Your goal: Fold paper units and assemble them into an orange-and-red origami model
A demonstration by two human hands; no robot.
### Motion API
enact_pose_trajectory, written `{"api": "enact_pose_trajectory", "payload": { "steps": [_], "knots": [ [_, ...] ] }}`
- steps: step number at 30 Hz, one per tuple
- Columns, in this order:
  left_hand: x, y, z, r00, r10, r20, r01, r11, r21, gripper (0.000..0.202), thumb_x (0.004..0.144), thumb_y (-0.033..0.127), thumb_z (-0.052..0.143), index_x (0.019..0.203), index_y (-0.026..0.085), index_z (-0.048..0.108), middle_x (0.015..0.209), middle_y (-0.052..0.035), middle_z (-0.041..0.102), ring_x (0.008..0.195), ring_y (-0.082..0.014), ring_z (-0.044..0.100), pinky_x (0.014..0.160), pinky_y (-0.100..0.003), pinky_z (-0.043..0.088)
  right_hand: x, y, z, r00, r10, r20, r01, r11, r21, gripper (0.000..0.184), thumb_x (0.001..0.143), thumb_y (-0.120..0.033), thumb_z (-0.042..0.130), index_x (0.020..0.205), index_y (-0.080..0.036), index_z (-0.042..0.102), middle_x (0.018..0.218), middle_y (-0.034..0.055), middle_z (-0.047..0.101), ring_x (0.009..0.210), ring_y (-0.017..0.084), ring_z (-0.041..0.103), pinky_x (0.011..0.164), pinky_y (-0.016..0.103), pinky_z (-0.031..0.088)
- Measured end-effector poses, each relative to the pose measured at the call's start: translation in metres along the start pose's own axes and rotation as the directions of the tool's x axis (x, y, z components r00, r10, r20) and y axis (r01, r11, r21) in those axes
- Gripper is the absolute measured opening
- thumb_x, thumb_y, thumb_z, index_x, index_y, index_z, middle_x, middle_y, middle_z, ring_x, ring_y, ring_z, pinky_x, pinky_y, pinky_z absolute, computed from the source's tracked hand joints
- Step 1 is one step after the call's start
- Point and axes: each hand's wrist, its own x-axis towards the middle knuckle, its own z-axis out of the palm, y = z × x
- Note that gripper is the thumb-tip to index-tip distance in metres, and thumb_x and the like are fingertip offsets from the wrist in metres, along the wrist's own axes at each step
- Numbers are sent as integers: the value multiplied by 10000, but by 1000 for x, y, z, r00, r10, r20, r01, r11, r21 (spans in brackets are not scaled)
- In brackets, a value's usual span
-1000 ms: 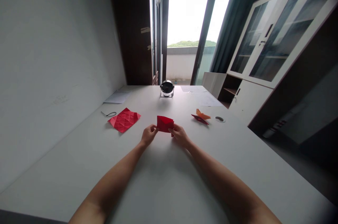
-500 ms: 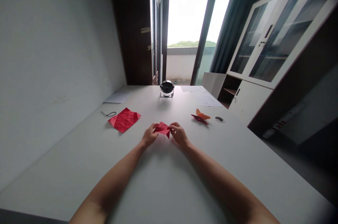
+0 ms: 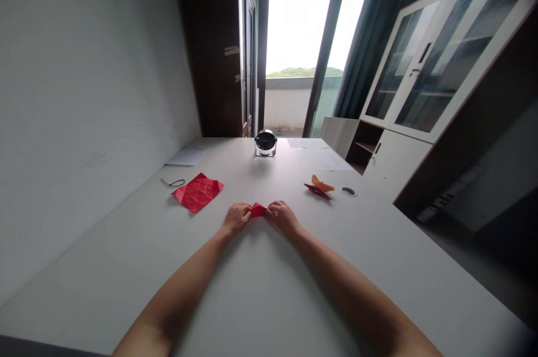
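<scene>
A small piece of folded red paper (image 3: 258, 211) is pinched between both hands near the middle of the white table (image 3: 260, 290). My left hand (image 3: 237, 218) grips its left end, and my right hand (image 3: 284, 217) grips its right end. Fingers cover both ends, so only the peaked middle part shows. To the left lies a creased red paper sheet (image 3: 198, 192), opened out with a grid of fold lines. On the right, an orange folded paper piece (image 3: 322, 184) rests against a dark red folded paper piece (image 3: 318, 191).
A round black device on a metal stand (image 3: 265, 143) is at the far edge. A black cord loop (image 3: 173, 182) lies by the left wall. White papers (image 3: 187, 156) sit at the back left, more sheets (image 3: 332, 159) at the back right. A round cable hole (image 3: 348, 191) is at right.
The red paper between my hands has gone from a spread, pointed shape to a smaller, narrower one. Both hands have come slightly lower in view, with fingers closer around its ends.
</scene>
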Motion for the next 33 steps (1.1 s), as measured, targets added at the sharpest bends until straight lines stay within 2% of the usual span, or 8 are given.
{"api": "enact_pose_trajectory", "payload": {
  "steps": [7, 9, 12, 15, 17, 20, 27, 33],
  "knots": [
    [-1, 2, 2, 1000, -14, -14, 14, 999, 48, 179, 878, 305, 580, 859, 216, 735, 984, -69, 712, 986, -235, 599, 945, -371, 437, 2, -6, 3, 994, 105, -18, -106, 992, -61, 242, 960, -343, 578, 793, -236, 717, 941, 51, 681, 933, 190, 577, 877, 295, 421],
    [-2, 3, 2, 999, -26, -23, 28, 998, 58, 155, 865, 281, 606, 951, 226, 723, 983, -63, 708, 991, -241, 594, 941, -380, 434, 2, -11, 3, 991, 129, -20, -130, 986, -107, 236, 953, -371, 585, 811, -228, 707, 948, 62, 661, 935, 198, 565, 871, 301, 410],
    [-3, 4, 3, 999, -37, -33, 40, 997, 71, 335, 853, 239, 625, 1187, 237, 661, 1026, -60, 703, 1034, -247, 586, 960, -388, 429, 2, -17, 3, 987, 156, -30, -159, 969, -188, 206, 917, -409, 632, 865, -219, 692, 979, 80, 636, 966, 220, 539, 870, 316, 395],
    [-5, 5, 4, 999, 18, -34, -14, 995, 96, 474, 869, 193, 605, 1339, 257, 582, 1220, -78, 660, 1150, -249, 554, 1016, -397, 410, 2, -20, 2, 983, 175, -47, -181, 953, -244, 224, 884, -441, 667, 902, -218, 672, 1006, 94, 620, 999, 244, 515, 876, 332, 381],
    [-4, 6, 7, 996, 88, -1, -88, 991, 105, 435, 899, 174, 564, 1314, 294, 612, 1365, -60, 596, 1261, -245, 498, 1074, -404, 376, 2, -21, 2, 981, 185, -53, -193, 946, -262, 247, 884, -462, 661, 909, -216, 662, 1017, 103, 612, 1007, 254, 508, 876, 342, 374],
    [-3, 5, 10, 981, 161, 107, -171, 981, 92, 344, 948, 212, 514, 1226, 335, 675, 1408, -2, 587, 1342, -231, 447, 1143, -418, 317, 1, -20, 2, 978, 199, -59, -207, 941, -267, 267, 899, -480, 633, 916, -214, 654, 1022, 109, 607, 1002, 258, 509, 868, 347, 370],
    [-3, 3, 12, 977, 140, 159, -160, 980, 121, 386, 939, 295, 532, 1310, 325, 632, 1440, -1, 572, 1353, -252, 453, 1162, -435, 296, 0, -21, 4, 979, 189, -77, -202, 955, -220, 366, 892, -512, 636, 1108, -216, 640, 1113, 123, 620, 1053, 267, 520, 904, 366, 366],
    [-3, 4, 11, 978, 116, 172, -141, 980, 140, 419, 932, 301, 524, 1341, 317, 614, 1470, -1, 544, 1368, -275, 433, 1168, -460, 286, 0, -14, 8, 969, 231, -83, -244, 943, -227, 337, 887, -486, 635, 1096, -222, 639, 1135, 116, 622, 1096, 273, 511, 915, 365, 358]
  ]
}}
